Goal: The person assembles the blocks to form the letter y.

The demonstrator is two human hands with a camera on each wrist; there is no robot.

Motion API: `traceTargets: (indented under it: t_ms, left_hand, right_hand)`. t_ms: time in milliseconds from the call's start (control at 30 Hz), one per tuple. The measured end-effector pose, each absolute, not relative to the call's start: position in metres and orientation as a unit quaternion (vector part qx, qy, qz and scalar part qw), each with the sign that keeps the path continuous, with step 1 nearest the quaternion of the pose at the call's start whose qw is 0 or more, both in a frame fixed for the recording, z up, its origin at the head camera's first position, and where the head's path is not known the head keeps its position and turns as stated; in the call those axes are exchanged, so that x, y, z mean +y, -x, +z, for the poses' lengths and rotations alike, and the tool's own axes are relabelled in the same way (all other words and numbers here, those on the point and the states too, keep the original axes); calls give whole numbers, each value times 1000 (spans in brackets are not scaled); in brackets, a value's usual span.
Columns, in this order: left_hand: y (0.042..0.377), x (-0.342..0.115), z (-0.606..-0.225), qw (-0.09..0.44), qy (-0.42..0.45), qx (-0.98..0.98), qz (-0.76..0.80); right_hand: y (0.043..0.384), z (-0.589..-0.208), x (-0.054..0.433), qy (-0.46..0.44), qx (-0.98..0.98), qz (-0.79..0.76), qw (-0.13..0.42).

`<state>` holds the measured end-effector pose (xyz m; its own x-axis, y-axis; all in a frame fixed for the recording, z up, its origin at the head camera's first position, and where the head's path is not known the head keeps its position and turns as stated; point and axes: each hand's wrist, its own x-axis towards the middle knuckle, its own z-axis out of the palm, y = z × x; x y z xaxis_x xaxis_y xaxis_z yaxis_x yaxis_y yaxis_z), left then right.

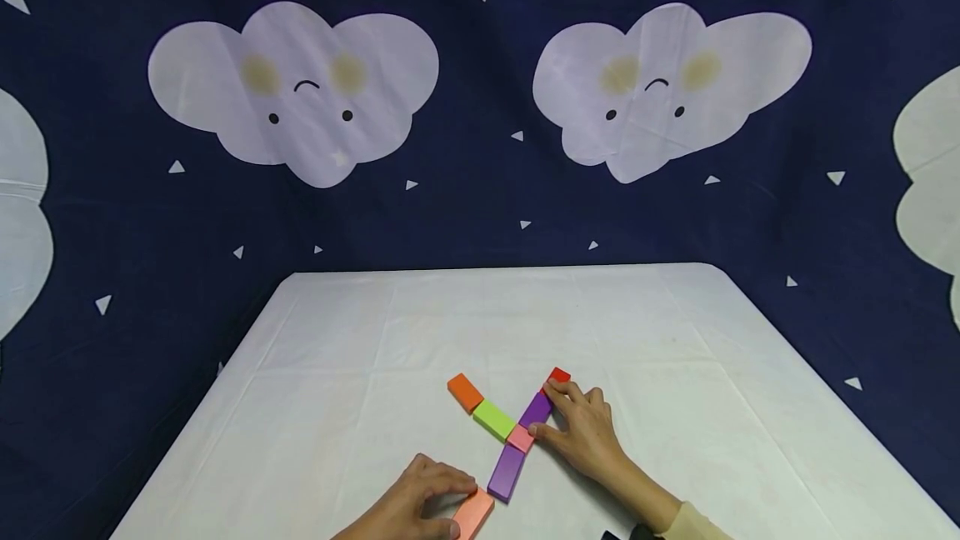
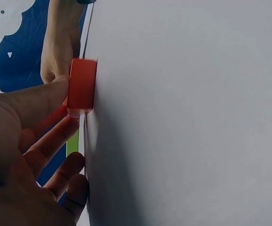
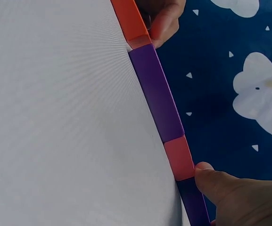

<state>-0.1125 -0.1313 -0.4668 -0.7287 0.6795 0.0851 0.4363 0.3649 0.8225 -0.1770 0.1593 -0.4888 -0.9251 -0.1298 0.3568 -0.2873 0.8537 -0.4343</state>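
In the head view, several rectangular blocks lie in a Y shape. My left hand [image 1: 420, 494] pinches a salmon-orange block [image 1: 474, 513], its thumb and index finger on opposite sides; this block [image 2: 82, 85] looks red in the left wrist view. Its far end meets a purple block [image 1: 506, 473]. Beyond that comes a small pink block [image 1: 521, 438], touched by the thumb of my right hand [image 1: 588, 427]. The right index finger reaches over the joint between a second purple block [image 1: 536, 411] and a red block [image 1: 558, 375], partly covering the red one.
From the pink block a green block [image 1: 494, 421] and an orange block [image 1: 465, 392] branch off to the far left. All lie on a white-covered table [image 1: 337, 373]. A dark blue cloth with clouds [image 1: 480, 107] hangs behind the far edge.
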Motion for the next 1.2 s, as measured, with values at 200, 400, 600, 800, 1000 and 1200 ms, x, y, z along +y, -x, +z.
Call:
traceTargets:
  t_ms: [200, 400, 600, 800, 1000, 1200]
  left_hand:
    - [108, -126, -472, 91, -360, 826, 424]
    - [97, -115, -487, -41, -372, 846, 379]
    - [88, -106, -494, -75, -347, 867, 349]
    - [84, -103, -493, -85, -334, 873, 345]
    - [84, -101, -497, -113, -337, 870, 343]
    - [84, -99, -502, -144, -337, 865, 342]
  right_hand:
    - [177, -488, 159, -111, -950, 246, 159]
    - [177, -488, 159, -110, -948, 247, 166]
    - [177, -488, 159, -111, -947, 248, 169]
    - [177, -489, 159, -112, -947, 249, 170]
    - [177, -490, 159, -113, -946, 248, 174]
    - [177, -490, 160, -115, -946, 249, 175]
